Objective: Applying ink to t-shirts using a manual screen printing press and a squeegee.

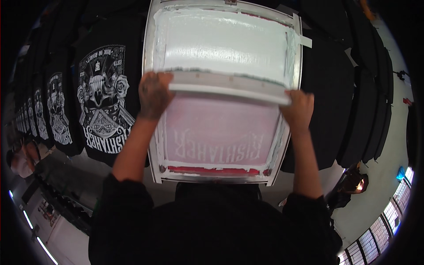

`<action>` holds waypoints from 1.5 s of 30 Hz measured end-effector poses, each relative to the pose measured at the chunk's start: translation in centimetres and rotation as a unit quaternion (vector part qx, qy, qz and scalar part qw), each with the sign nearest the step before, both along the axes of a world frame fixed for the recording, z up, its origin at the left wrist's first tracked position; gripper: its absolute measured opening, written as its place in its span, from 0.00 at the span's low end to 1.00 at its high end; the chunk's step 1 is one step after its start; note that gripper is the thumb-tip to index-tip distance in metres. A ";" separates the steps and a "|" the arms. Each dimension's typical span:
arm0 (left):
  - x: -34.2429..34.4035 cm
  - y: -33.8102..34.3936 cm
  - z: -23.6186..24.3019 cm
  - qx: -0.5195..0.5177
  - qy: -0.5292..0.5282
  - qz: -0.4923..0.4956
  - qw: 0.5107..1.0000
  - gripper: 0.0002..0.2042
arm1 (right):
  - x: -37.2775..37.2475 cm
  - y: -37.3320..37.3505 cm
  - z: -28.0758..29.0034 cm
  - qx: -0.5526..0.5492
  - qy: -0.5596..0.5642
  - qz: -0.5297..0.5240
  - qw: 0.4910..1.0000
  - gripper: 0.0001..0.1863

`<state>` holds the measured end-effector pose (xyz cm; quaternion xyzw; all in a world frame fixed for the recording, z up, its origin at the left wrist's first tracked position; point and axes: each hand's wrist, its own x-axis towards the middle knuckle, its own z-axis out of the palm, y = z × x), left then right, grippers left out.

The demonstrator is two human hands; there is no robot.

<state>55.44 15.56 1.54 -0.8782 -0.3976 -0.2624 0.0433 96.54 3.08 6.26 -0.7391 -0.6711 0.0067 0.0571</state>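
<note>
Both my hands grip a wide squeegee [229, 84] that lies across a screen printing frame [297, 53]. My left hand [154, 93] is closed round its left end, and my right hand [299, 108] round its right end. Beyond the squeegee, white ink [221, 39] coats the mesh thickly. On the near side the mesh [216, 117] looks pinkish, with pale stencil lettering in it. White ink smears line the frame's inner edges, and a red strip [212, 170] shows at the near end. The squeegee hides the mesh beneath it.
Left of the frame lies a black shirt [104, 101] with a white skull-and-roses print, followed by a row of similar printed shirts [59, 106]. Plain black shirts [324, 97] lie to the right. Another person [24, 159] is at the far left. Barred windows [380, 229] stand at lower right.
</note>
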 end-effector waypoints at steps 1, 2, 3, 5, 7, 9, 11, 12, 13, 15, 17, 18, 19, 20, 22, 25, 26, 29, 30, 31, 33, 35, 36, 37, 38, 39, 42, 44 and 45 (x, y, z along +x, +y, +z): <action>1.1 3.6 0.1 0.057 -0.021 -0.024 0.998 0.14 | 0.9 3.7 0.2 -0.011 -0.005 -0.006 1.000 0.15; 1.9 6.8 0.0 0.015 0.027 0.025 0.999 0.16 | 1.3 7.1 0.7 -0.034 -0.012 -0.024 0.999 0.17; 2.8 9.7 0.2 -0.026 0.074 0.074 0.994 0.18 | 1.6 10.4 1.4 -0.057 -0.019 -0.042 0.997 0.19; 5.7 15.2 3.3 -0.154 0.042 0.064 0.985 0.20 | 3.3 14.9 2.5 -0.067 -0.004 -0.068 0.995 0.24; 6.8 19.0 4.5 -0.136 0.091 0.039 0.986 0.21 | 5.8 18.4 2.7 -0.074 -0.016 -0.063 0.995 0.27; 7.5 20.1 5.5 -0.241 0.146 0.087 0.956 0.32 | 6.5 19.6 3.2 -0.106 0.000 -0.042 0.993 0.30; 6.2 18.1 5.1 -0.211 0.095 0.106 0.967 0.31 | 4.6 17.5 4.0 -0.078 -0.001 -0.051 0.996 0.26; 5.0 17.1 5.8 -0.291 0.128 0.086 0.944 0.31 | 3.8 15.2 4.7 -0.062 -0.021 -0.019 0.998 0.25; 3.9 15.2 7.8 -0.364 0.158 0.066 0.915 0.32 | 2.8 12.7 6.0 -0.042 -0.040 0.015 0.998 0.24; 0.4 7.2 7.4 -0.219 0.105 0.028 0.970 0.19 | -0.5 5.5 8.0 -0.062 -0.055 0.024 0.996 0.20; -2.3 -3.0 7.9 -0.260 0.135 0.077 0.953 0.17 | -1.7 -3.6 7.2 -0.042 -0.039 0.057 0.997 0.16; -5.2 -8.5 5.9 -0.175 0.092 0.017 0.980 0.16 | -3.5 -7.8 7.3 -0.057 0.005 0.035 0.998 0.18; -7.8 -14.2 3.9 -0.158 0.076 -0.011 0.985 0.15 | -4.6 -12.0 7.5 -0.104 0.059 0.004 0.993 0.21; -7.6 -18.9 5.8 -0.187 0.048 0.018 0.981 0.11 | -5.7 -15.5 7.5 -0.144 0.091 -0.013 0.985 0.22; -8.6 -24.9 6.4 -0.221 0.035 0.005 0.975 0.08 | -7.4 -21.7 6.6 -0.140 0.140 -0.032 0.980 0.19; -8.3 -27.7 6.0 -0.279 0.021 0.021 0.960 0.08 | -9.1 -25.3 4.8 -0.118 0.138 -0.054 0.982 0.13; -8.2 -28.2 5.7 -0.292 0.013 0.027 0.956 0.08 | -8.9 -25.1 4.6 -0.117 0.137 -0.052 0.982 0.13; -8.1 -27.6 5.9 -0.280 0.022 0.020 0.960 0.07 | -8.5 -25.0 4.1 -0.187 0.123 -0.050 0.973 0.10; -8.2 -29.0 5.9 -0.286 0.030 0.039 0.957 0.07 | -8.7 -27.2 2.6 -0.122 0.122 -0.027 0.985 0.10; -9.2 -30.9 4.9 -0.243 0.013 0.035 0.969 0.08 | -8.9 -28.9 1.8 -0.060 0.120 0.000 0.991 0.09; -9.7 -31.2 3.7 -0.252 0.011 0.017 0.967 0.13 | -9.0 -28.5 1.4 -0.051 0.118 -0.013 0.992 0.09; -8.4 -28.0 4.2 -0.236 0.016 0.018 0.972 0.14 | -8.9 -25.8 2.1 -0.031 0.108 -0.017 0.993 0.10; -7.8 -26.0 4.4 -0.223 0.023 0.019 0.974 0.14 | -8.5 -23.5 2.5 -0.038 0.117 -0.027 0.992 0.12; -7.0 -23.4 3.4 -0.214 0.021 0.021 0.976 0.14 | -7.6 -20.7 1.8 -0.030 0.115 -0.024 0.993 0.12; -6.3 -20.9 2.4 -0.183 0.014 0.019 0.983 0.14 | -6.7 -18.4 1.3 -0.009 0.105 -0.010 0.994 0.13; -5.6 -18.1 1.6 -0.151 0.010 0.020 0.988 0.14 | -5.9 -15.8 0.7 0.013 0.097 0.005 0.995 0.14; -2.8 -8.1 0.8 -0.116 0.025 0.030 0.992 0.13 | -2.7 -6.7 0.3 0.003 0.048 0.006 0.999 0.15; -1.3 -0.5 0.1 -0.028 -0.006 -0.012 1.000 0.14 | -1.2 0.2 1.0 -0.012 0.021 -0.023 0.999 0.15; -0.7 3.2 -0.5 0.030 -0.041 -0.053 0.997 0.14 | -0.6 3.7 1.0 -0.020 0.016 -0.047 0.999 0.15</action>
